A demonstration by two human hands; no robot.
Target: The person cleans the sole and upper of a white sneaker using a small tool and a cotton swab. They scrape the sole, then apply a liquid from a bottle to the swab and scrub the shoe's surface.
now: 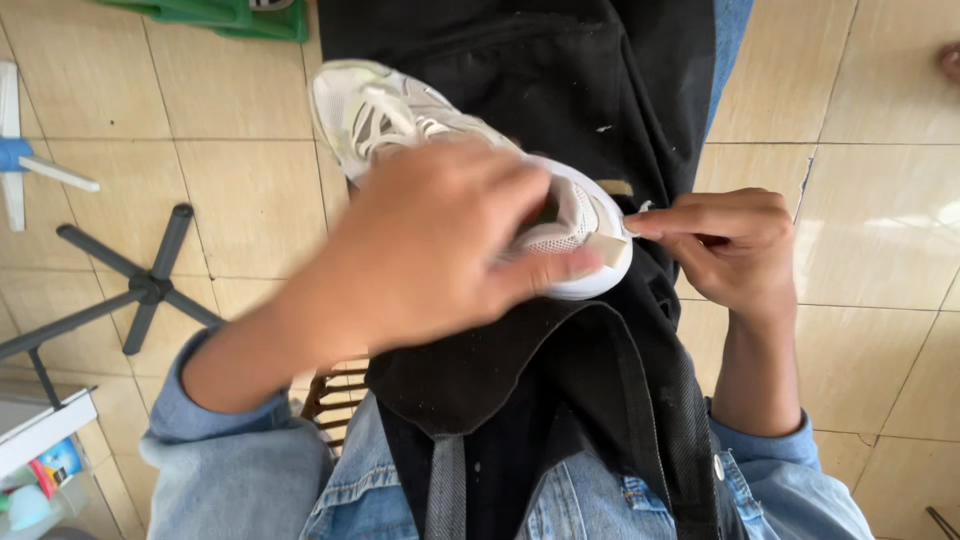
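A white mesh sneaker (390,115) lies on a black apron (560,90) spread over my lap, toe pointing away from me. My left hand (440,245) grips the shoe over its collar and heel, fingers wrapped around the heel's side. My right hand (730,245) is at the heel end, its fingers pinching a small pale tab (612,245) at the back of the heel. I wear a light blue denim jacket (250,470).
Beige floor tiles (880,90) surround me. A black star-shaped stand base (145,285) sits on the floor at left, a green plastic object (230,15) at the top, and a white shelf edge with small items (45,450) at the bottom left.
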